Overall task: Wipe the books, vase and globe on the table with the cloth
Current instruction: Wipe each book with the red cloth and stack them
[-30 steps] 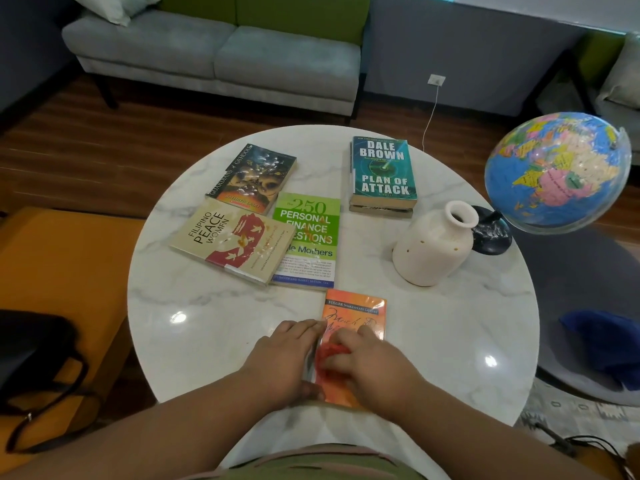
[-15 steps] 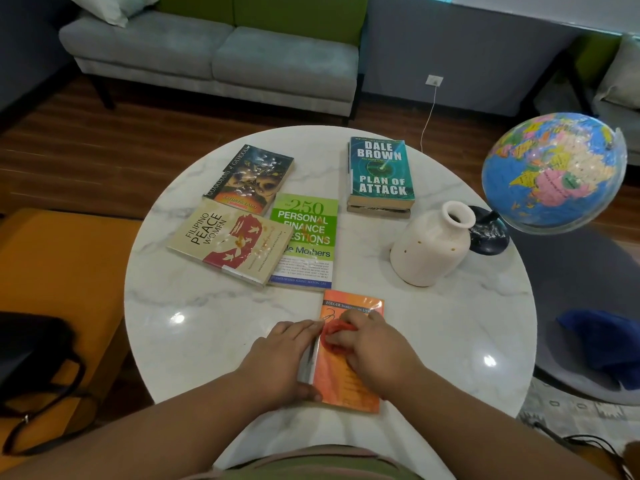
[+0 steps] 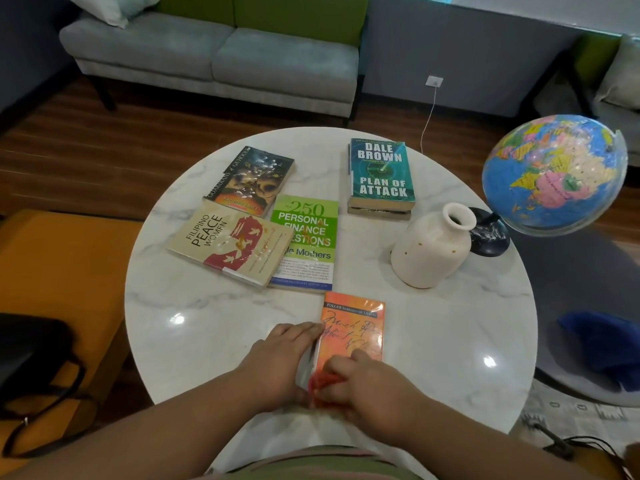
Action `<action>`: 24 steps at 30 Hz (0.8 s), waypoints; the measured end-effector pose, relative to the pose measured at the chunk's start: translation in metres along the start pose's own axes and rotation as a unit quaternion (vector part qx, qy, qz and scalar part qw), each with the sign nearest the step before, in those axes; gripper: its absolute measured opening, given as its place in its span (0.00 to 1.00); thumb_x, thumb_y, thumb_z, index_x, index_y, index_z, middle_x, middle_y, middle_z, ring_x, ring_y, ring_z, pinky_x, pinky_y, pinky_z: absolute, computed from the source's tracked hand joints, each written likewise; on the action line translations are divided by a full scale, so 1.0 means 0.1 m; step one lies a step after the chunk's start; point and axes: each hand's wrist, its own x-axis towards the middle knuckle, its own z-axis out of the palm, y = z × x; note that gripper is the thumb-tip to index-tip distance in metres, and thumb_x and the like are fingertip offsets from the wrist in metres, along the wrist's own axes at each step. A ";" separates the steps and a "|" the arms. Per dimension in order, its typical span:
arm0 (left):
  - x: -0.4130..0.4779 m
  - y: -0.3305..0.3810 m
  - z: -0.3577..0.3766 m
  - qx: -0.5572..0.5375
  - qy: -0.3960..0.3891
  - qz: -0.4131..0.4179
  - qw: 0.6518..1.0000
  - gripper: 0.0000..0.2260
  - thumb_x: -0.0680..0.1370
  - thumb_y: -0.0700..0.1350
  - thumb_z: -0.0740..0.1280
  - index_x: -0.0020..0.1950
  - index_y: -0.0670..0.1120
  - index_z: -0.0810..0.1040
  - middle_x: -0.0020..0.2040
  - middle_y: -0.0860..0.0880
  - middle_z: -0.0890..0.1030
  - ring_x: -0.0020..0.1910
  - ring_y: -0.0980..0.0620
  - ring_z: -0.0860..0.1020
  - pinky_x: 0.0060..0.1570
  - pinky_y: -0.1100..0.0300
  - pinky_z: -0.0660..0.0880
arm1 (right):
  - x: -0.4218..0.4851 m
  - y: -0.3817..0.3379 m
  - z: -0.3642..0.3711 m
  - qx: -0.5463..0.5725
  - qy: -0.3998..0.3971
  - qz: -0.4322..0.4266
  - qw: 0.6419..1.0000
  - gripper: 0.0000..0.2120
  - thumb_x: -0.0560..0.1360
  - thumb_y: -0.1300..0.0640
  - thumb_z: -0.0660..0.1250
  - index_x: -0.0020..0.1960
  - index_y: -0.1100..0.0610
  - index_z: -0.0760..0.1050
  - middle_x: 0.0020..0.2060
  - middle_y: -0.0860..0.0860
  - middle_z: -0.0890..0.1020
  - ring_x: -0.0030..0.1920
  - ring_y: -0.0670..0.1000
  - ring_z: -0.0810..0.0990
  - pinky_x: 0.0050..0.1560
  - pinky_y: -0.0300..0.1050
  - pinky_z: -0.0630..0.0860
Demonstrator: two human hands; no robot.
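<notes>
orange book [image 3: 353, 327] is steadied on the worktop [image 3: 207, 323] by flat, empty left hand [image 3: 287, 358] fingers so the cloth [image 3: 323, 382] bunched in curled right hand [image 3: 370, 389] fingers can be dragged across it.

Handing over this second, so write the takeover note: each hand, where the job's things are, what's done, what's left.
Left hand lies flat against the orange book, steadying its left edge. Right hand grips the red cloth on that book's near end.
Farther back: Filipino Peace Women, green finance book, Ga'Hoole book, Plan of Attack stack. Vase and globe stand at right.
Done: cannot tell.
Left: this cover, presumably the rest.
</notes>
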 end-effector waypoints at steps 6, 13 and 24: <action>0.00 0.04 -0.02 0.010 -0.002 -0.002 1.000 0.52 0.64 0.63 0.75 0.78 0.56 0.47 0.77 0.60 0.54 0.74 0.54 0.54 0.67 0.50 0.66 | -0.18 0.41 -0.05 0.024 0.122 0.113 0.986 0.17 0.74 0.49 0.61 0.61 0.40 0.76 0.61 0.42 0.73 0.53 0.52 0.73 0.53 0.49 0.76; 0.00 0.04 -0.02 0.010 0.000 -0.003 1.000 0.51 0.64 0.62 0.75 0.78 0.57 0.47 0.77 0.60 0.53 0.74 0.55 0.53 0.67 0.51 0.65 | -0.33 0.45 0.00 0.034 0.065 0.012 0.997 0.16 0.72 0.47 0.62 0.59 0.39 0.77 0.58 0.39 0.74 0.52 0.48 0.75 0.46 0.43 0.79; -0.01 0.06 -0.03 -0.017 -0.004 -0.006 1.000 0.47 0.67 0.61 0.73 0.77 0.60 0.47 0.76 0.62 0.53 0.73 0.55 0.54 0.67 0.51 0.65 | -0.18 0.44 0.01 0.004 0.030 -0.004 1.000 0.18 0.73 0.48 0.63 0.62 0.38 0.73 0.61 0.42 0.73 0.52 0.54 0.75 0.48 0.48 0.78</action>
